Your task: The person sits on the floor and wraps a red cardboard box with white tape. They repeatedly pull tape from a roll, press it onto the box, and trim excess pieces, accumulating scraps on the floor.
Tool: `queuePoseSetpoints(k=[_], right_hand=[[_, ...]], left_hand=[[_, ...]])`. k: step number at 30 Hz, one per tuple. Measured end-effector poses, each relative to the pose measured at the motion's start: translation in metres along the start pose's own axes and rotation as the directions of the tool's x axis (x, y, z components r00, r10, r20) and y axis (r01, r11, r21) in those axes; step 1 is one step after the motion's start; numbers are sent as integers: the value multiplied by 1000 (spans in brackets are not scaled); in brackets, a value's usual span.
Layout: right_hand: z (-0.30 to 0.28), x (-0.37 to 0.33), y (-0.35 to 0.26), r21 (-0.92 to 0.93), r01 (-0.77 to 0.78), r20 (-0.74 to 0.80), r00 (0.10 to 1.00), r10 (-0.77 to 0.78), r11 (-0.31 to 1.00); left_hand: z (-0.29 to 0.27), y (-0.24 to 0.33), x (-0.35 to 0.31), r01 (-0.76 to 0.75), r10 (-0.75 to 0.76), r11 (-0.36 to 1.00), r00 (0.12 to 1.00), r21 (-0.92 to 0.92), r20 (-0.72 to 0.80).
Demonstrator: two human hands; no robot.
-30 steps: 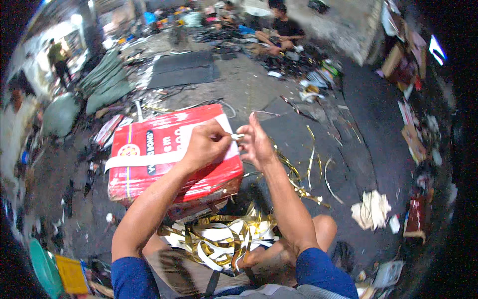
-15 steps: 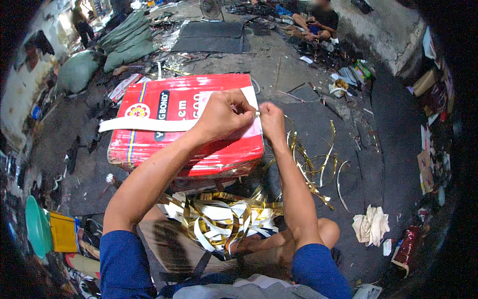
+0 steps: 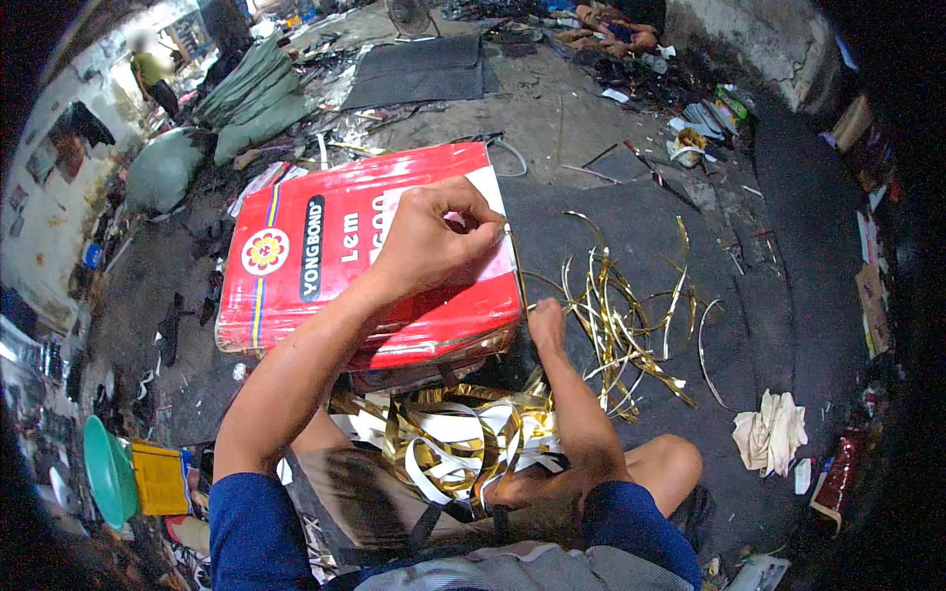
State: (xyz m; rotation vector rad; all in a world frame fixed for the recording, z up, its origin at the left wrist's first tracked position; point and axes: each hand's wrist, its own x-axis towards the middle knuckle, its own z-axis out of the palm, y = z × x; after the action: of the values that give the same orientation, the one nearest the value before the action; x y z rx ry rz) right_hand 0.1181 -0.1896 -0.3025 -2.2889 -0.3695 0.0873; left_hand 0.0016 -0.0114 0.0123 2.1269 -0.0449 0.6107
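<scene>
A red carton with white, yellow and blue print lies in front of me. My left hand rests over its right part, thumb and fingertips pinched together at the right edge; what they pinch is too small to tell. Lower and further right, my right hand is closed beside the carton. A thin gold strip runs down the carton's edge from the left fingertips toward the right hand, which seems to grip it. White and gold strips lie heaped on my lap, below the carton.
Loose narrow gold strips lie tangled on the dark mat to the right. Beyond them is a crumpled cream cloth. A green basin and a yellow container stand at the lower left. Grey-green sacks and a person are far left.
My right hand has moved down and away from the left fingertips. The white strip that lay across the carton top no longer shows there. My left hand keeps its place.
</scene>
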Motion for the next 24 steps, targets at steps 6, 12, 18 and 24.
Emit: queuePoseSetpoints(k=[6,12,18,24], right_hand=[[25,-9,63,-356,42,239,970,47,934],[42,-11,74,-105,-278,141,946,291,955],[39,-11,81,-27,-410,101,906,411,911],[36,-17,82,-16,-373,109,922,372,928]], left_hand=[[1,-1,-7,18,-17,999,1000,-42,7],[1,1,-5,-88,87,994,996,66,18],[-12,-3,-8,-378,357,905,925,196,132],[-21,-4,-12,-493,456,817,870,298,190]])
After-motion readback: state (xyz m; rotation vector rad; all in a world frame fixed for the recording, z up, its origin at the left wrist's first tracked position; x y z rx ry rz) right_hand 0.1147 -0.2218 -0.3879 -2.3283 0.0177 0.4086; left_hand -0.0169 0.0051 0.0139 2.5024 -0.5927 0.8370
